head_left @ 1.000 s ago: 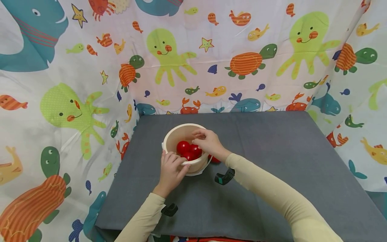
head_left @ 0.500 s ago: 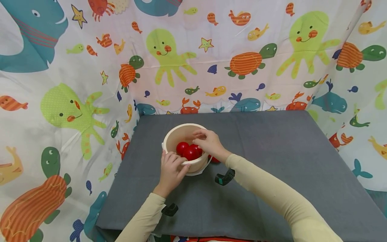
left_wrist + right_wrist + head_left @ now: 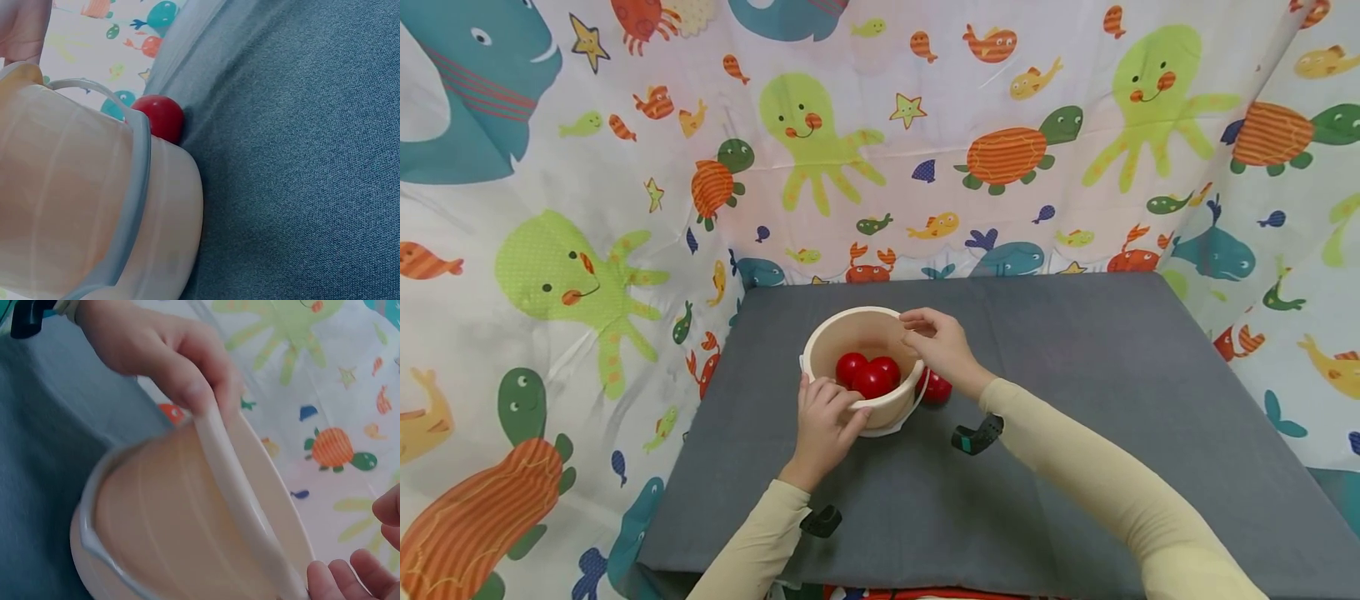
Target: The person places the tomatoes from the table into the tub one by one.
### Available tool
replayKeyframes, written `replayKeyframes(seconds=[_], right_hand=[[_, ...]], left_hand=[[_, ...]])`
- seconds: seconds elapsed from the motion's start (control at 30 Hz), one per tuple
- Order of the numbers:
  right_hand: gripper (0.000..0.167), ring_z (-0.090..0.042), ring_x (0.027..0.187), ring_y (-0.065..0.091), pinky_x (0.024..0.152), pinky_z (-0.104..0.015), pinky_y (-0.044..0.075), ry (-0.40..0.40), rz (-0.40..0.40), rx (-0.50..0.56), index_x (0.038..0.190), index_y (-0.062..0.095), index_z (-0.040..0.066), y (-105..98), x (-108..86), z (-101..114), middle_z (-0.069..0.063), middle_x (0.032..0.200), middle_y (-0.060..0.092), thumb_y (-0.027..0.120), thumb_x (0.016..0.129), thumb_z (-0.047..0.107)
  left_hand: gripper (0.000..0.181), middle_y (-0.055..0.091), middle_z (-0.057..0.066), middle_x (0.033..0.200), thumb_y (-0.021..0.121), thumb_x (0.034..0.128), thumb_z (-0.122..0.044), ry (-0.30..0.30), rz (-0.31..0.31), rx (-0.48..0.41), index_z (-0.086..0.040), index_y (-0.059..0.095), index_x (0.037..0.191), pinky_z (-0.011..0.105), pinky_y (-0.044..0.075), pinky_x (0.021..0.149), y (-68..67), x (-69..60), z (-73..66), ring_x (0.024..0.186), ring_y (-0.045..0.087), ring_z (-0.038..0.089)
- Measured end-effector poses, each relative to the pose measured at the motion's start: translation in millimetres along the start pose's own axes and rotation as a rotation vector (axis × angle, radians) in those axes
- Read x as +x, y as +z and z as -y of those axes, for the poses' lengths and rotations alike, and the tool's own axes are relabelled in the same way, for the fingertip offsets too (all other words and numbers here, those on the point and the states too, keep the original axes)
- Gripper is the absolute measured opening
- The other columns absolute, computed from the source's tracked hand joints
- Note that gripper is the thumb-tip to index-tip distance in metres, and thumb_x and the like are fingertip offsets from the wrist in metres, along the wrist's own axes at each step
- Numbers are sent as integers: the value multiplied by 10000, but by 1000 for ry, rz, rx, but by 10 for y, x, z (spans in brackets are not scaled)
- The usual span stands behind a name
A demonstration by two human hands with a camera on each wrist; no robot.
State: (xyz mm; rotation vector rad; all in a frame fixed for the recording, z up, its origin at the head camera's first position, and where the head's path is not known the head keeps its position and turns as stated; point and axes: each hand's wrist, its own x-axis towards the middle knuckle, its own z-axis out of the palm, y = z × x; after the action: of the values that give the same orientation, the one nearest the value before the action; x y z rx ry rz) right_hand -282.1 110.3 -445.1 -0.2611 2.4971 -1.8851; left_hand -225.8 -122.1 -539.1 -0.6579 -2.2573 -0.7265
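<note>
A cream bucket point(image 3: 891, 408) stands upright with several glossy red balls point(image 3: 872, 381) inside at the bottom. My left hand point(image 3: 823, 425) grips its near-left rim, fingers over the edge and thumb outside; the right wrist view shows this left hand point(image 3: 162, 350) pinching the rim. My right hand point(image 3: 949, 350) is over the right rim, fingers loosely bent and nothing held; its fingertips point(image 3: 340, 581) are close to the rim in the right wrist view. Outside the bucket, on its right, lies another red ball point(image 3: 936, 389), partly behind the handle point(image 3: 134, 194).
The bucket stands on a table with a grey cloth point(image 3: 1075, 417). A curtain point(image 3: 865, 167) printed with sea animals hangs behind and at both sides. Each forearm wears a dark wrist strap point(image 3: 977, 435). The table's front edge is near the bottom of the head view.
My right hand has lifted out of the bucket and moved right to its rim. The balls inside shifted earlier on. The outside ball shows more now. My left hand has stayed put.
</note>
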Motion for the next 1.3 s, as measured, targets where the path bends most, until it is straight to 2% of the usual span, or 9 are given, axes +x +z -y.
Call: replayKeyframes(seconds=[0.3, 0.7, 0.9, 1.03, 1.3], right_hand=[[331, -324, 1150, 674, 876, -435, 615, 30, -89, -23, 1301, 620, 83, -366, 47, -139, -178, 1285, 648, 639, 984, 176], [420, -364, 1225, 624, 891, -443, 613, 110, -162, -93, 1398, 554, 70, -687, -61, -565, -198, 1366, 589, 600, 1001, 197], [444, -377, 1245, 613, 892, -483, 608, 161, -176, -90, 1413, 544, 71, -738, -130, -805, -212, 1370, 581, 606, 994, 205], [456, -379, 1240, 615, 888, -511, 604, 195, -177, -67, 1419, 542, 81, -730, -168, -961, -209, 1378, 579, 616, 987, 206], [477, -397, 1213, 634, 828, -447, 627, 236, -179, -64, 1429, 536, 74, -648, -225, -1177, -261, 1413, 564, 621, 980, 212]], left_hand=[[206, 670, 69, 895, 708, 864, -340, -11, -1, 5, -144, 746, 915, 787, 249, 1118, -34, 9, -6, 1043, 583, 350], [225, 677, 69, 903, 697, 874, -367, -19, 9, 4, -151, 744, 911, 785, 251, 1119, -38, 6, -16, 1054, 593, 372], [216, 672, 63, 895, 693, 867, -357, -13, -1, 0, -151, 745, 908, 781, 255, 1117, -43, 0, -27, 1051, 566, 312], [215, 673, 67, 895, 692, 872, -352, -2, -11, -2, -148, 747, 912, 784, 258, 1113, -38, 7, -27, 1049, 573, 327], [248, 676, 66, 889, 677, 890, -382, 3, -17, -2, -147, 751, 912, 787, 263, 1110, -29, 14, -34, 1047, 571, 314]])
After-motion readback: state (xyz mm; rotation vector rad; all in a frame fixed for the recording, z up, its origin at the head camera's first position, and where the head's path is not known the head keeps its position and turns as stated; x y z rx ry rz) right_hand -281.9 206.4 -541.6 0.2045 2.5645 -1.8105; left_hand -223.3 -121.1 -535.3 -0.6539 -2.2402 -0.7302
